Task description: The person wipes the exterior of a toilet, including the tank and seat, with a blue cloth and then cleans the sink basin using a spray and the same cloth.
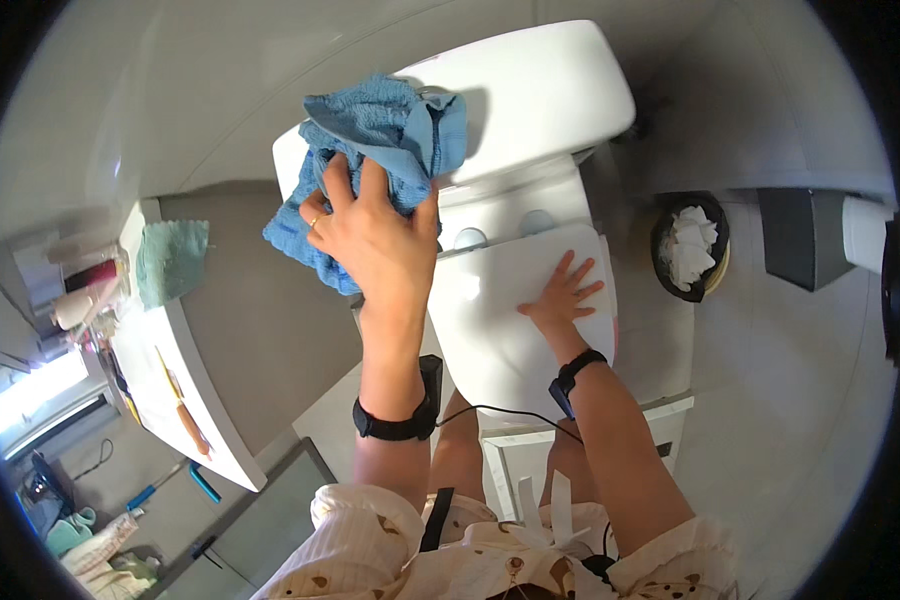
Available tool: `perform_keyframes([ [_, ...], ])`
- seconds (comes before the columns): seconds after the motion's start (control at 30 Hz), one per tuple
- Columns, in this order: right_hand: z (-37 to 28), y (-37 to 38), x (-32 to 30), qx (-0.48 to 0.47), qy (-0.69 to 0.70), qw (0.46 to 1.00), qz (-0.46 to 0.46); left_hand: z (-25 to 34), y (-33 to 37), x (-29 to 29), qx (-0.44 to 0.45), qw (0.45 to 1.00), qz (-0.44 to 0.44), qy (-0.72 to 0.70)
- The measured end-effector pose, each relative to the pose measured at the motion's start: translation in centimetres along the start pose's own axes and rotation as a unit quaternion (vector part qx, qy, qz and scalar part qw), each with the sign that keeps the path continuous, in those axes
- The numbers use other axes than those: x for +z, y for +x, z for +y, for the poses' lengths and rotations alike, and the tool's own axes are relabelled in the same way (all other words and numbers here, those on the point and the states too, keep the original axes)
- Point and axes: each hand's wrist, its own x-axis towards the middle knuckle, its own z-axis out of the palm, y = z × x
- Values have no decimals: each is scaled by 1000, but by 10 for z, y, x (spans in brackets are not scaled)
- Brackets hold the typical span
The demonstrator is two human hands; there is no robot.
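Observation:
A bunched blue terry towel (385,130) is in the grip of my left hand (375,225), its fingers curled into the cloth. The towel rests over the left end of the white toilet tank (540,90) and partly hides it. My right hand (564,295) lies flat with spread fingers on the closed white toilet lid (490,340). Two round hinge caps show between the lid and the tank. A black band sits on each of my wrists, and a thin black cable (510,410) runs between them.
A waste bin (660,240) with a black liner and crumpled white paper stands right of the toilet. Farther right, a dark grey box (802,240) juts from the wall. At left, a cabinet (270,330) carries a white counter with a pale green cloth (172,260) over its edge.

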Motion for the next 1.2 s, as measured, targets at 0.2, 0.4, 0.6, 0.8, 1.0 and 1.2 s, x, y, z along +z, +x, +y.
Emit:
perform_keyframes([
  [0.2,41,3,-2,-110,99,989,-14,76,9,18,73,997,10,-2],
  [0.4,74,6,-6,-218,270,934,86,132,44,41,114,993,-11,2],
  [0.6,31,-43,-107,-373,501,722,296,152,43,49,168,985,-13,28],
  [0.8,-57,-71,-231,-549,523,576,305,119,71,21,138,884,-209,-396],
  [1.0,-100,-82,-238,-420,282,791,345,16,60,21,-26,938,15,-346],
  [1.2,-97,-48,-240,-448,344,735,376,-57,65,56,-27,997,11,-73],
])
